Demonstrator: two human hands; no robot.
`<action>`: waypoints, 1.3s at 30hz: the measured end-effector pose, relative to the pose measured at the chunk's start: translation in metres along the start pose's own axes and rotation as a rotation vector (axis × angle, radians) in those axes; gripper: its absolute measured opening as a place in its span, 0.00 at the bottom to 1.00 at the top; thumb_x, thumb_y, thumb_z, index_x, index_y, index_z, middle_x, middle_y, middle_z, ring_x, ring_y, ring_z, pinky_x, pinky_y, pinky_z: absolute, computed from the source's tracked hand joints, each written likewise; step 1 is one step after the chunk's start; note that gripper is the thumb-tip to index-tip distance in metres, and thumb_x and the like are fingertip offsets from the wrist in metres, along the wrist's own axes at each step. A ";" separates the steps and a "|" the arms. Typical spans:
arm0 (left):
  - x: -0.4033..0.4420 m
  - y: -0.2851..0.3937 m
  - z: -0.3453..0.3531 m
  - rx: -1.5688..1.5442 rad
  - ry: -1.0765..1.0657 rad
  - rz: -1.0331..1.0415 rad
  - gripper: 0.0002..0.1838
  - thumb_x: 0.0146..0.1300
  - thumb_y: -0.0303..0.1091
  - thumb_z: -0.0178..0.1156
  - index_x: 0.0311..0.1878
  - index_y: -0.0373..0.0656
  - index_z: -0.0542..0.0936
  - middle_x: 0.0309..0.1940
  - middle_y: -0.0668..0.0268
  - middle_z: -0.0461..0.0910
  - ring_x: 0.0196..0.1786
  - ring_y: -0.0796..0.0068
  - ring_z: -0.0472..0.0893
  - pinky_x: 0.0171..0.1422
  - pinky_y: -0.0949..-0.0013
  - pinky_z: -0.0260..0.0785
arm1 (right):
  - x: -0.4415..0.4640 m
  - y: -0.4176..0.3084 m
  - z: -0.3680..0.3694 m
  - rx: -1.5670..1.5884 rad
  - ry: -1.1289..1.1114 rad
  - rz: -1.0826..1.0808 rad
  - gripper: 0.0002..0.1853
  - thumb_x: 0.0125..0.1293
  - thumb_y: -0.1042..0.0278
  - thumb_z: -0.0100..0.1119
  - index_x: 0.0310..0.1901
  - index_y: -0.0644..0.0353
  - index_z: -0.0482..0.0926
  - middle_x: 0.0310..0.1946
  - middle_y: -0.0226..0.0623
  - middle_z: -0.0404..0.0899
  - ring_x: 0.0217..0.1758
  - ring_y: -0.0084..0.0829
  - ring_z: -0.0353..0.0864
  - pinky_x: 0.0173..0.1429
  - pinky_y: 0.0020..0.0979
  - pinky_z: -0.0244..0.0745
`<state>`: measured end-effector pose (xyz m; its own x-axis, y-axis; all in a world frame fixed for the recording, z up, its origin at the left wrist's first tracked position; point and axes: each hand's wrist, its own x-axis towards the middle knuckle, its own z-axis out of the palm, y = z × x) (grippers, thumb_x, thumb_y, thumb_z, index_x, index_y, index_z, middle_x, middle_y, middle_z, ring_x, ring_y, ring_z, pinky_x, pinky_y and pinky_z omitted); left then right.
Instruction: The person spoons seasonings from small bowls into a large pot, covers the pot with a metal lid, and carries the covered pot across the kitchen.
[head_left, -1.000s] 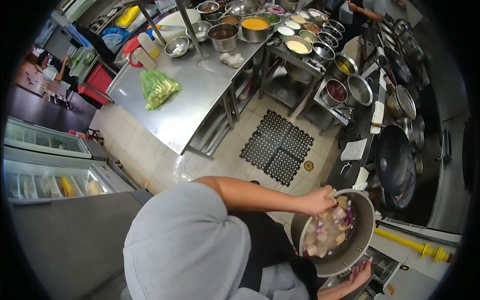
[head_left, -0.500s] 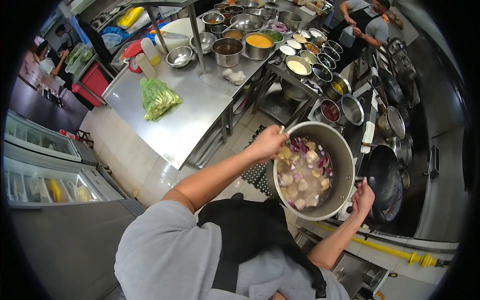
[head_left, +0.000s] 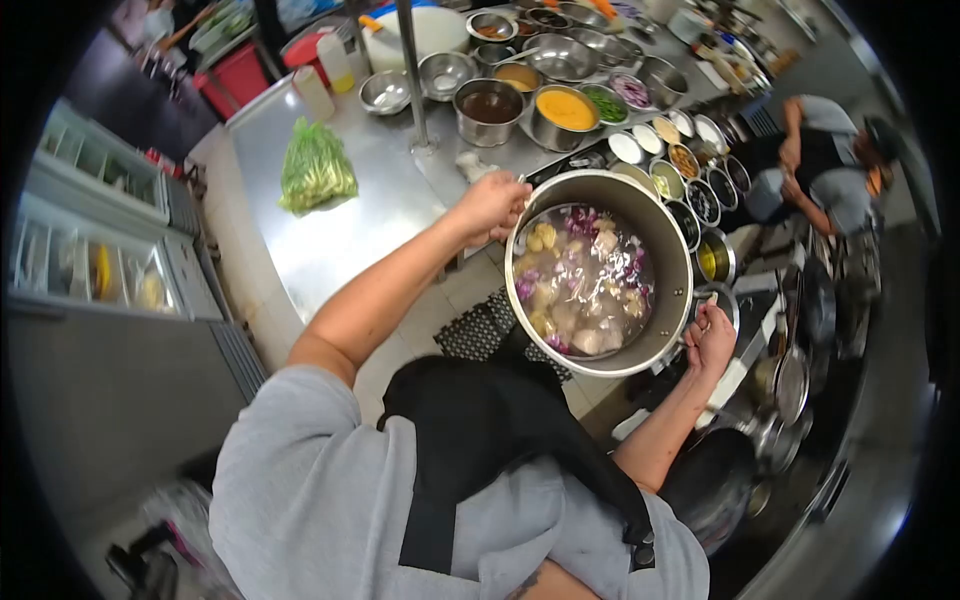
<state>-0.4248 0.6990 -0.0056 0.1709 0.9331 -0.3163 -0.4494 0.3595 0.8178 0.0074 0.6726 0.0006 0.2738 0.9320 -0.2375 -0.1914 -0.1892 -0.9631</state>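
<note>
A large metal pot [head_left: 672,262] hangs in the air in front of me, tilted so its inside shows. Cloudy liquid with pale chunks and purple onion pieces [head_left: 585,285] fills its lower part. My left hand [head_left: 492,207] is wrapped round the handle on the pot's left side. On the opposite side, my right hand [head_left: 711,338] grips the other handle. Beyond my left hand, a green plastic bag of vegetables [head_left: 316,170] lies on the steel table [head_left: 255,215].
Pots of sauce, such as an orange one [head_left: 567,108], and several small bowls stand at the back. A wok [head_left: 708,480] and pans line the stove at right. A co-worker [head_left: 815,165] stands at far right. A black mat [head_left: 480,325] lies on the floor.
My hands have carried the pot up and away from me in the view, slightly to the left. My view has turned, so the table and stove appear shifted. Both hands keep their grip.
</note>
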 end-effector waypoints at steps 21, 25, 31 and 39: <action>0.135 0.080 -0.072 0.005 0.197 0.146 0.09 0.68 0.32 0.57 0.37 0.39 0.69 0.20 0.68 0.66 0.13 0.81 0.60 0.12 0.72 0.47 | 0.211 -0.031 0.157 -0.105 -0.177 0.068 0.10 0.72 0.66 0.56 0.33 0.62 0.76 0.16 0.25 0.66 0.10 0.17 0.54 0.15 0.25 0.49; 0.132 0.072 -0.084 0.296 0.139 0.336 0.10 0.67 0.32 0.57 0.35 0.38 0.68 0.21 0.66 0.66 0.12 0.80 0.61 0.12 0.71 0.48 | 0.216 -0.019 0.161 -0.119 -0.215 0.098 0.10 0.72 0.65 0.55 0.33 0.61 0.76 0.15 0.25 0.65 0.10 0.18 0.54 0.15 0.26 0.50; 0.130 0.073 -0.089 0.040 0.254 0.146 0.09 0.66 0.31 0.56 0.36 0.38 0.68 0.21 0.66 0.67 0.13 0.79 0.61 0.12 0.69 0.47 | 0.208 -0.013 0.172 -0.116 -0.220 0.091 0.11 0.72 0.65 0.55 0.33 0.62 0.75 0.16 0.25 0.65 0.10 0.17 0.53 0.16 0.25 0.50; 0.116 0.072 -0.087 0.067 0.389 0.178 0.05 0.67 0.31 0.54 0.38 0.39 0.72 0.23 0.68 0.70 0.15 0.81 0.65 0.14 0.74 0.49 | 0.218 -0.008 0.182 -0.073 -0.261 0.161 0.11 0.74 0.64 0.54 0.34 0.61 0.75 0.16 0.24 0.65 0.10 0.17 0.54 0.14 0.25 0.51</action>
<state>-0.5138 0.8327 -0.0250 -0.2530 0.9149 -0.3146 -0.3823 0.2042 0.9012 -0.1024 0.9338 -0.0201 -0.0081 0.9344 -0.3562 -0.1422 -0.3537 -0.9245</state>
